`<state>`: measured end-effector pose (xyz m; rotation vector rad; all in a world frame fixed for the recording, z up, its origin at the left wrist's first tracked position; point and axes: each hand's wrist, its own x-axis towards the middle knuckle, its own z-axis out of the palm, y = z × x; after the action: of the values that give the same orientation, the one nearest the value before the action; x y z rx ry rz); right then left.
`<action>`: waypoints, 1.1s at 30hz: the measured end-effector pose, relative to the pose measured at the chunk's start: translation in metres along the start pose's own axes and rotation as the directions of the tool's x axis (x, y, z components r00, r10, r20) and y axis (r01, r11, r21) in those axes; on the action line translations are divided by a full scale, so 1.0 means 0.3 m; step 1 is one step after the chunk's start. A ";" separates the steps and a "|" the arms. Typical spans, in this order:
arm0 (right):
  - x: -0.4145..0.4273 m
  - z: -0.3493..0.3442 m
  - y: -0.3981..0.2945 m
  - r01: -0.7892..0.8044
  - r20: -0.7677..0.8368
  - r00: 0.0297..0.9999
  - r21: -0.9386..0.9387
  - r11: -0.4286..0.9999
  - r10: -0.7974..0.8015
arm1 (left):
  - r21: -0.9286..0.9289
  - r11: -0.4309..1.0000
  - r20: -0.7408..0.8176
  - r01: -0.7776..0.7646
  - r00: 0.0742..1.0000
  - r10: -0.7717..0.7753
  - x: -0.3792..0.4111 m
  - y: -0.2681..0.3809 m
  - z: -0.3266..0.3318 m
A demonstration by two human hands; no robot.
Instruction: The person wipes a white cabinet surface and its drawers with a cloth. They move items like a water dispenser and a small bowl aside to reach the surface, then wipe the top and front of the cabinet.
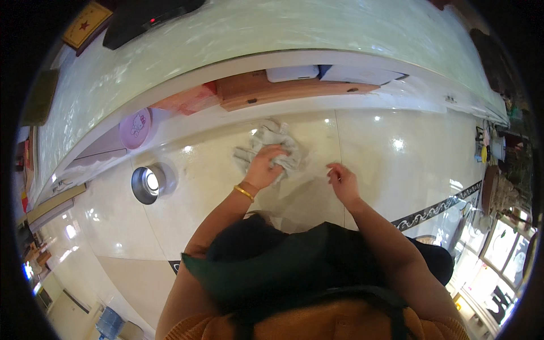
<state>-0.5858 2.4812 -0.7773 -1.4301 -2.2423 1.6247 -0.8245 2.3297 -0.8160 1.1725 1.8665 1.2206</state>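
Observation:
My left hand, with a gold bangle at the wrist, presses a crumpled light grey cloth against the glossy cream tile floor. Parts of the cloth spread out above and to the left of the fingers. My right hand is to the right of the cloth, apart from it, over the tiles, with its fingers loosely curled and nothing seen in them. A round stainless steel bowl rests on the floor to the left of my left hand.
A long cabinet with a pale green marbled top spans the far side. Its low open shelf holds a wooden drawer box, a white plastic case and a pink round tray. A blue water bottle is at the lower left.

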 end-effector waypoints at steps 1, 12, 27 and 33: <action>0.017 -0.012 0.060 -0.029 -0.119 0.992 0.025 0.999 0.032 | -0.198 0.980 -0.084 -0.003 0.996 -0.014 -0.013 0.012 -0.007; 0.074 0.011 0.158 -0.187 -0.302 0.934 0.045 0.981 0.192 | -0.308 0.926 -0.562 0.219 0.744 -0.363 -0.234 -0.238 -0.221; 0.077 0.097 -0.218 -0.630 0.416 0.767 0.631 0.453 0.488 | -0.851 -0.320 0.517 0.416 0.772 -0.370 -0.047 0.008 -0.019; 0.072 0.205 -0.227 -0.653 0.664 0.745 0.710 0.264 0.058 | -0.799 0.340 0.302 0.496 0.820 -0.486 -0.024 0.099 0.023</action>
<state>-0.6727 2.4480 -0.7634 -1.1956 -0.4616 2.9775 -0.8056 2.3311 -0.7911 0.0076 1.1146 1.4522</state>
